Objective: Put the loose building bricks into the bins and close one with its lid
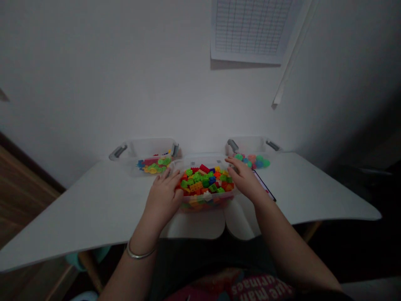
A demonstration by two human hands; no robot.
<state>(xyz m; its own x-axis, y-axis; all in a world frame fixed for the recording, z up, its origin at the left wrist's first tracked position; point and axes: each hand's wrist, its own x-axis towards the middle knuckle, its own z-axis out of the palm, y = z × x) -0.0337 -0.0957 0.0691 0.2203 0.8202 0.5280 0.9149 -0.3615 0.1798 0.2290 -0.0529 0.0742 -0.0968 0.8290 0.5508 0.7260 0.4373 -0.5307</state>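
A clear plastic box (203, 203) full of colourful building bricks (203, 179) stands in the middle of the white table. My left hand (164, 196) rests at the box's left side, its fingers apart and nothing held in it; a silver bangle circles that wrist. At the right rim lies my right hand (244, 177), fingers stretched over the edge and apart, also holding nothing. Both hands seem to touch the box.
Behind on the left is a clear bin (150, 146) with coloured pieces; another clear bin (249, 144) with round pieces stands behind on the right. A dark-edged flat device (265, 186) lies beside my right forearm. A printed sheet (250, 31) hangs on the wall.
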